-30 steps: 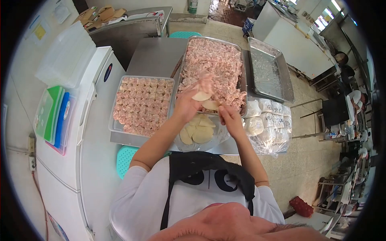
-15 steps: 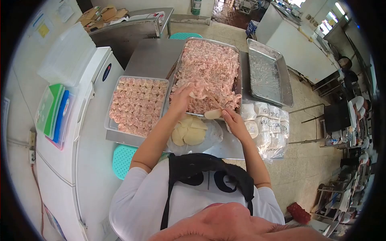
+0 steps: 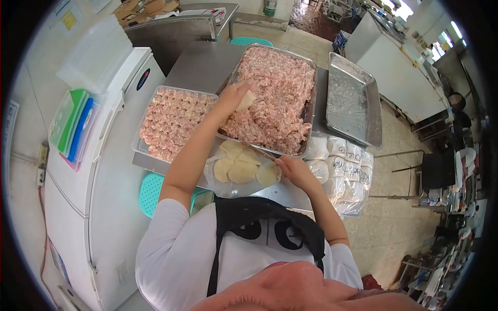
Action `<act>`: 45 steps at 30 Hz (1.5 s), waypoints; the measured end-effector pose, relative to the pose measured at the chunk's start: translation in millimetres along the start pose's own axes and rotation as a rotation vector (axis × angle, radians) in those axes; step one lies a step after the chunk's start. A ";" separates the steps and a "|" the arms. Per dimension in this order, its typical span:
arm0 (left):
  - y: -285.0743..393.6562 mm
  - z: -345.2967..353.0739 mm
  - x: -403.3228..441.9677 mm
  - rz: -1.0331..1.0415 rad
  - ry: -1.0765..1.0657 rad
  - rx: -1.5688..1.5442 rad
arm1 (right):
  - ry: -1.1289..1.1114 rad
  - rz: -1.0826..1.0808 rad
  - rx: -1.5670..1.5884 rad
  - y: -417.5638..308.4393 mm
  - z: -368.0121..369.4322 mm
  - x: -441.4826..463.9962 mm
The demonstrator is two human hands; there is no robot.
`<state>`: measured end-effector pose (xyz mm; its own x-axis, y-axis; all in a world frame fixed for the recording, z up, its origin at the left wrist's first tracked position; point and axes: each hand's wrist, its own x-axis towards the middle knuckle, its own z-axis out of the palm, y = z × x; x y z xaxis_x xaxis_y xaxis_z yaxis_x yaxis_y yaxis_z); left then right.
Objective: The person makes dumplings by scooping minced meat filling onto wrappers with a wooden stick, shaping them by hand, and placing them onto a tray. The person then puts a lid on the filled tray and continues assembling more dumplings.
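Grey table [image 3: 202, 65] below: 1 dough round [image 3: 246, 101] is clamped in the left grip [image 3: 234, 97], over the left side of the minced meat [image 3: 275, 93]; the right grip [image 3: 297, 171] is pinched on a stick [image 3: 265, 154] beside more rounds [image 3: 242, 171] on clear plastic [image 3: 228, 188]

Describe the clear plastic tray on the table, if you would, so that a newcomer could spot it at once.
On the steel table, find the big metal tray of loose pink ground meat. Just to its left, towards the white fridge, sits the clear plastic tray. Unlike that loose meat, its contents are small portions packed in neat rows.
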<state>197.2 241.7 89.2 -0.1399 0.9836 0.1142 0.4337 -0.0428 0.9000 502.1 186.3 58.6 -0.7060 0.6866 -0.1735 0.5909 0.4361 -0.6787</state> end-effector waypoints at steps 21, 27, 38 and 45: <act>-41.4 5.9 9.3 0.227 0.176 -0.178 | 0.396 0.000 -0.608 -26.1 -26.8 91.2; -14.4 -11.9 -12.9 0.171 0.148 0.098 | 0.518 -0.036 -0.901 -50.9 -88.6 54.5; -61.3 33.4 -150.2 -0.523 -0.079 -1.340 | 0.303 -0.263 -0.743 -17.4 -13.6 56.6; -56.9 60.9 -150.2 -0.517 0.094 -1.525 | 0.132 -0.088 -0.329 6.3 -4.1 54.0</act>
<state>247.8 107.1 -4.8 -0.0590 0.9360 -0.3469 -0.9115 0.0912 0.4011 469.3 228.5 47.8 -0.7157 0.6982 -0.0164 0.6396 0.6458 -0.4170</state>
